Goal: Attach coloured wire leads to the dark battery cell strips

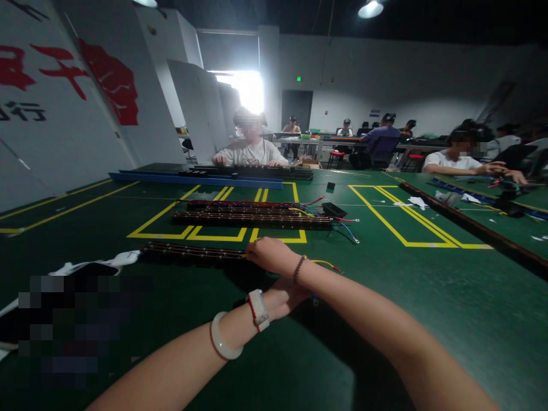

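Observation:
A long black strip [194, 252] with lines of copper-coloured contacts lies across the near part of the table. At its right end is my right hand [269, 254], its fingers bent and closed around that end. Beneath my right wrist, my left hand [285, 298] crosses over to the right, and its fingers are hidden. A yellow wire [323, 262] with a red-sleeved tip sticks out beyond my right wrist. Part of a blue wire end with a ring terminal [315, 301] shows by my left hand.
Similar black strips [252, 220] with coloured wires lie farther back, beside a small black tray [334, 210]. Blue channels [197, 180] stand behind them. A long dark rail [471, 225] runs along the right. A co-worker [252, 151] sits opposite; another person [454, 162] works at right.

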`<state>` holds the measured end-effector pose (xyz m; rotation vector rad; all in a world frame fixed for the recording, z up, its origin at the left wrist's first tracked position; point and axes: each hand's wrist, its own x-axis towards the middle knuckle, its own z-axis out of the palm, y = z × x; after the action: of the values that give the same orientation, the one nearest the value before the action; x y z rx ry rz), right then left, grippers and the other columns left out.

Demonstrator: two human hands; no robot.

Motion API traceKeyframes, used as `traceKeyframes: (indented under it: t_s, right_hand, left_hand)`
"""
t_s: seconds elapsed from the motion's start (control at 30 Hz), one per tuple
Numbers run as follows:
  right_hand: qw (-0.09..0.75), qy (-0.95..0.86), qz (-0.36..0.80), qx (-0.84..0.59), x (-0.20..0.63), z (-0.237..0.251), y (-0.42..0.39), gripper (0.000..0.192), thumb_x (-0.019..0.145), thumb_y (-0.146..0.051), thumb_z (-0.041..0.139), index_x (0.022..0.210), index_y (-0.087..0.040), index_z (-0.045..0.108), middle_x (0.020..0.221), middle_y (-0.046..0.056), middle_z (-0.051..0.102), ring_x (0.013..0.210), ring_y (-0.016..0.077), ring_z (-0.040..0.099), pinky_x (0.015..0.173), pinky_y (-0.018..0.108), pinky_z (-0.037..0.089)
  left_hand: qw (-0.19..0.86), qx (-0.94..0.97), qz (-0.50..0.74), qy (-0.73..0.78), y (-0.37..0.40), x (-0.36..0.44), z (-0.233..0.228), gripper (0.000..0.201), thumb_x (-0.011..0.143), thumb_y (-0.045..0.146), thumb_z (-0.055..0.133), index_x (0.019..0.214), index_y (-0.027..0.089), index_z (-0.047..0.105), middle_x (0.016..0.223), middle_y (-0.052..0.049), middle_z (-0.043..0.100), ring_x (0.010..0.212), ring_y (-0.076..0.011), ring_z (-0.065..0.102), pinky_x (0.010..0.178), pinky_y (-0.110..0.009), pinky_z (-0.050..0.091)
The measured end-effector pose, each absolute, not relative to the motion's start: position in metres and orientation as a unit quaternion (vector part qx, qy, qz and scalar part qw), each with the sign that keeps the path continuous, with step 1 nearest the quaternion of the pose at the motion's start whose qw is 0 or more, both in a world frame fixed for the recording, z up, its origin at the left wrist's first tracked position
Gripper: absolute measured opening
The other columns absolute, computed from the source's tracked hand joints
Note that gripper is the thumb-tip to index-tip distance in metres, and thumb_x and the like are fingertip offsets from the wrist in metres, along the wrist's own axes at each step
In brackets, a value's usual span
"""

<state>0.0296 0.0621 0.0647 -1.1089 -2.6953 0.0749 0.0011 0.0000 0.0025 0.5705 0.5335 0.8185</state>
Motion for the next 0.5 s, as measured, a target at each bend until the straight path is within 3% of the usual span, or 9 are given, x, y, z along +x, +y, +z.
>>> traceKeyframes:
  t_s: [0.13, 0.23, 0.33, 0.5]
  right_hand:
    - [0.249, -0.895, 0.087, -0.361, 0.064, 0.078, 0.067, 0.022, 0.086, -0.021, 0.053, 0.105, -0.017, 0.065, 0.083, 0.005, 0.068, 0.07, 0.012, 0.059, 0.062, 0.021, 0.04]
    - [0.305, -0.869, 0.102, -0.376, 0.104, 0.082, 0.069, 0.018, 0.085, -0.019, 0.055, 0.098, -0.017, 0.066, 0.076, 0.002, 0.065, 0.065, 0.0093, 0.054, 0.06, 0.02, 0.038]
    - [0.28, -0.856, 0.103, -0.422, 0.146, 0.063, 0.067, 0.015, 0.084, -0.023, 0.057, 0.092, -0.017, 0.068, 0.071, 0.001, 0.062, 0.062, 0.0102, 0.052, 0.057, 0.021, 0.037]
    - [0.246, -0.854, 0.07, -0.452, 0.193, 0.005, 0.056, 0.022, 0.084, -0.035, 0.059, 0.096, -0.018, 0.068, 0.087, 0.007, 0.062, 0.08, 0.0168, 0.056, 0.071, 0.028, 0.043]
  left_hand:
    - [0.838, 0.259, 0.39, 0.279, 0.002, 0.004, -0.002, 0.011, 0.084, 0.016, 0.054, 0.081, 0.011, 0.062, 0.072, -0.005, 0.064, 0.07, -0.0148, 0.062, 0.081, -0.035, 0.049]
    - [0.834, 0.267, 0.381, 0.297, 0.005, 0.006, -0.006, 0.017, 0.087, 0.013, 0.046, 0.081, 0.009, 0.061, 0.07, -0.007, 0.064, 0.07, -0.0157, 0.063, 0.082, -0.037, 0.049]
    - [0.833, 0.292, 0.371, 0.288, 0.007, 0.008, -0.006, 0.018, 0.089, 0.012, 0.042, 0.086, 0.007, 0.059, 0.079, -0.011, 0.066, 0.076, -0.0188, 0.066, 0.085, -0.039, 0.048]
    - [0.835, 0.297, 0.365, 0.286, 0.006, 0.008, -0.004, 0.018, 0.092, 0.015, 0.039, 0.088, 0.008, 0.055, 0.085, -0.014, 0.066, 0.082, -0.0188, 0.066, 0.09, -0.04, 0.046]
